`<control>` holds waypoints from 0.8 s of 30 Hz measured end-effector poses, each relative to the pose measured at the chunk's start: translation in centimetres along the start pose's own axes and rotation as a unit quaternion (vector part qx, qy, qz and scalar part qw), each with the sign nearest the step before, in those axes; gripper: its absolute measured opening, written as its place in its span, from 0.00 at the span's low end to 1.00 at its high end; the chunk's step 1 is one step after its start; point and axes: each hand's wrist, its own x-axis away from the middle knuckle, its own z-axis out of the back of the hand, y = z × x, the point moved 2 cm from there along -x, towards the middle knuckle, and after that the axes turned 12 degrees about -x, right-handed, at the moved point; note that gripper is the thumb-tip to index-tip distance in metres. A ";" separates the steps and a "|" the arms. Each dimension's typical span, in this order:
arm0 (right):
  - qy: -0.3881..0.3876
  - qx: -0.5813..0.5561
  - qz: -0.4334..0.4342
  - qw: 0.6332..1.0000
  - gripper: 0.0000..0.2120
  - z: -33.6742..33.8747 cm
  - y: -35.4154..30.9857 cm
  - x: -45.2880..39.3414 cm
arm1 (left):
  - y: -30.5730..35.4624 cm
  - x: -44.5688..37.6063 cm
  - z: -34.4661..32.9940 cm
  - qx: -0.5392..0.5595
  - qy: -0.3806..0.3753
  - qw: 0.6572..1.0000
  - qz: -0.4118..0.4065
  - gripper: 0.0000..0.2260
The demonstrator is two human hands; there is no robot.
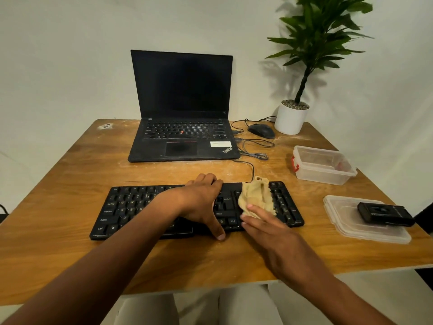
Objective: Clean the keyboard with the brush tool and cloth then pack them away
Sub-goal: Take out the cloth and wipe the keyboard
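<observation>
- Head view: I see my left hand (pixel 201 202) lying across the middle of the black keyboard (pixel 131 207), fingers curled over its far edge, thumb down over the near edge, gripping it.
- My right hand (pixel 271 233) has straight fingers, tips pressing the tan cloth (pixel 256 195) onto the keyboard's right part, between main keys and numpad.
- Keyboard sits on the wooden surface (pixel 70 174), near the front edge.
- Black brush tool (pixel 384 214) lies on a clear lid (pixel 351 228), right of the keyboard, apart from it.
- Clear open container (pixel 323 165) with red clip is behind the lid.
- Open laptop (pixel 182 109) with dark screen at the back; mouse (pixel 261 130) and cables beside it; potted plant (pixel 291 118) in the far right corner.
</observation>
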 end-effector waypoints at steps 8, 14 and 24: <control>0.102 -0.005 -0.109 0.989 0.31 3.6 3.3 -2.9 | -0.1 0.0 -0.1 0.009 0.001 1.000 -0.005 0.63; 0.112 -0.038 -0.194 0.974 0.27 3.3 3.4 -7.2 | -0.3 -0.2 -0.2 0.010 -0.003 1.000 -0.003 0.64; 0.222 -0.346 -0.337 0.847 0.08 8.2 6.6 -8.9 | -0.2 -0.1 -0.1 0.014 -0.005 1.000 -0.006 0.64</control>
